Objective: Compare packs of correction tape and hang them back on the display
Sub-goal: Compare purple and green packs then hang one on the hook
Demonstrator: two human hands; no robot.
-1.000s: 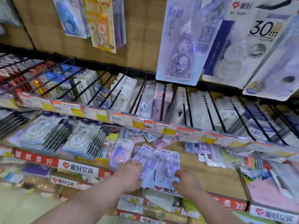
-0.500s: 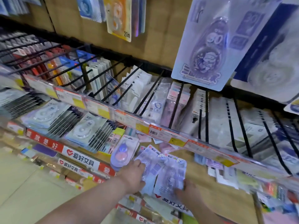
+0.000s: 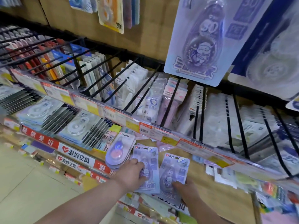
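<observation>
Left hand [image 3: 131, 173] clamps left pack [image 3: 146, 156], right hand [image 3: 187, 190] clamps right pack [image 3: 175, 165]; low grips may let cards flex and slip.

left pack [image 3: 145, 157] beside right pack [image 3: 175, 167], hooks [image 3: 141, 88] above

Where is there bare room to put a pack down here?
Bare wood panel lies right of the right-hand pack, under the price rail. Left of the left-hand pack, stacked tape packs crowd it; hooks above are full.
</observation>
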